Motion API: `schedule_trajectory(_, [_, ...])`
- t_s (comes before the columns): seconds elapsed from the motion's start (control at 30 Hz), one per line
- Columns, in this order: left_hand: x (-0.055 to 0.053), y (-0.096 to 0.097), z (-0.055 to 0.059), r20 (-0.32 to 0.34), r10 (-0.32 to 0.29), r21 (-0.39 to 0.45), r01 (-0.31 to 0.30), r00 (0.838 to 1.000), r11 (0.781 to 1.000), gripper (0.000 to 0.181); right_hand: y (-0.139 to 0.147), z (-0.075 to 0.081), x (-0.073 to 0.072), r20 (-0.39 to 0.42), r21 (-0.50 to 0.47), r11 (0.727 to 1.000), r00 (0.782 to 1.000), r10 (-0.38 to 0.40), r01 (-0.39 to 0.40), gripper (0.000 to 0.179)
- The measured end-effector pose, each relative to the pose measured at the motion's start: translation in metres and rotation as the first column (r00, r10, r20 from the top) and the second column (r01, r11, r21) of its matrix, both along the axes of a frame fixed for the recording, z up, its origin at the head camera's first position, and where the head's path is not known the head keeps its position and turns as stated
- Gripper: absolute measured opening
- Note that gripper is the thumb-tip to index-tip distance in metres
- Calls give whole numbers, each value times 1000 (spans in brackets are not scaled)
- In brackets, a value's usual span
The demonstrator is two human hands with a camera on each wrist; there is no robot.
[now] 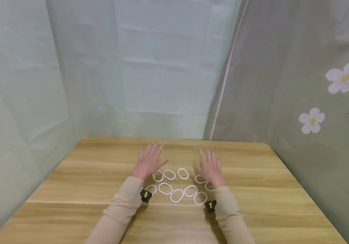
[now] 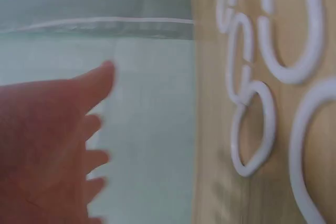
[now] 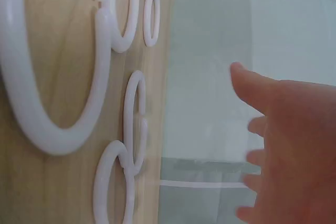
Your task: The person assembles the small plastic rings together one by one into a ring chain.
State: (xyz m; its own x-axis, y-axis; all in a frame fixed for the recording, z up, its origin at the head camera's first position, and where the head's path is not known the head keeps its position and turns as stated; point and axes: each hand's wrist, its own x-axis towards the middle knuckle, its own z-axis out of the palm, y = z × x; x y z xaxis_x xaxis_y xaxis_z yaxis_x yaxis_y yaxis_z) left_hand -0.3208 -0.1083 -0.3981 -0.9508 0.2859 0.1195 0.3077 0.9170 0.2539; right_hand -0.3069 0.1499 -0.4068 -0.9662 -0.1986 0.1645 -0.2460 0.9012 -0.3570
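Note:
Several white oval plastic rings (image 1: pixel 177 202), each with a small gap in its side, lie flat on the wooden table in a rough loop. My left hand (image 1: pixel 147 164) is spread above the table at the loop's left, beside a ring (image 2: pixel 273 124). On the other side my right hand (image 1: pixel 210 169) hovers with its fingers apart, partly hiding two rings (image 1: pixel 199 181). Both hands hold nothing and seem raised off the wood in the wrist views. Another ring (image 1: pixel 183 169) lies between them at the back, and a pair of linked or touching rings (image 3: pixel 126 124) shows near the right hand.
The wooden table (image 1: pixel 70 189) reaches back to a pale curtain (image 1: pixel 165 84). A grey-green sheet with white flowers (image 1: pixel 311 128) hangs at the right. Black wrist cameras (image 1: pixel 146 196) sit at both cuffs.

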Motion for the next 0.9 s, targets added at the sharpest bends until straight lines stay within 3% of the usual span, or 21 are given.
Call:
schedule_trajectory(0.1, [5,-1,1,80,-85,41,82,993,996,72,1,1,1,71,-44,996,994,79,-76,64])
schedule_trajectory(0.17, [8,-2,0,159,-156,87,143,975,986,72,0,1,2,128,-78,984,977,171,-162,59])
schedule_trajectory(0.23, [11,-3,-3,238,-205,136,176,949,975,72,-3,1,3,174,-102,959,945,277,-263,56])
schedule_trajectory(0.33, [10,-4,-8,309,-234,186,183,922,965,77,-11,-2,3,188,-74,906,886,424,-417,55])
schedule_trajectory(0.43, [10,-5,-12,345,-194,185,136,918,973,82,-24,-4,3,228,-41,879,853,470,-474,57])
schedule_trajectory(0.57, [13,-6,-15,348,-135,175,77,928,982,79,-33,-10,-1,269,1,893,860,434,-451,55])
schedule_trajectory(0.77, [13,-4,-20,297,-105,166,57,949,984,49,-30,-15,-5,240,41,901,879,411,-432,44])
schedule_trajectory(0.9, [10,-5,-20,292,-103,180,51,951,982,42,-28,-13,-7,216,33,905,887,408,-424,45])
